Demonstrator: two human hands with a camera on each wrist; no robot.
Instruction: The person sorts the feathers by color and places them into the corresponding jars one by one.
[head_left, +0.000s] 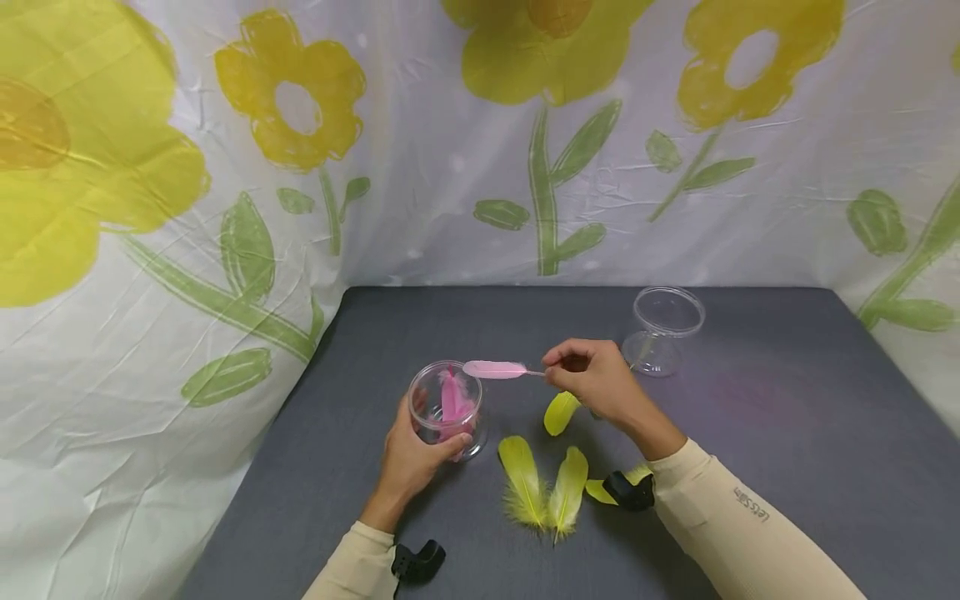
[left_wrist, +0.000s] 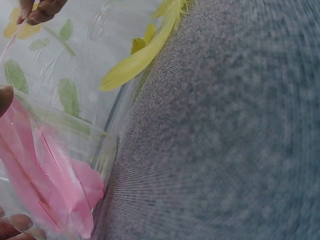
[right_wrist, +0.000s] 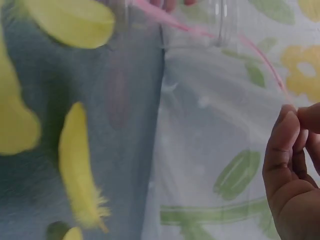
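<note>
Above the near-left part of the table [head_left: 787, 467], the pink feather [head_left: 497, 369] is lying level, its soft end overlapping the edge of the clear jar [head_left: 435, 364] in the head view; cannot tell whether it is touching the rim. Right hand [head_left: 597, 382]: thumb and index are pinching only the thin quill end. Left hand [head_left: 414, 462]: half-curled round the jar, thumb across the front, steadying it. Pink feathers [head_left: 453, 400] are already standing in the jar. Likely faults: (1) vane catching the rim and folding, since it is approaching flat rather than end-down; (2) quill rolling in so small a pinch, swinging the feather aside; (3) light feather drifting if released early, landing among the yellow feathers [head_left: 525, 475]; (4) feathers inside crowding the mouth and holding it out; (5) black wrist mount [head_left: 632, 492] dragging a yellow feather it is overlapping, contact unclear. Second clear jar [head_left: 678, 334] is standing behind the right hand, possibly at risk of a forearm knock on withdrawal.
</note>
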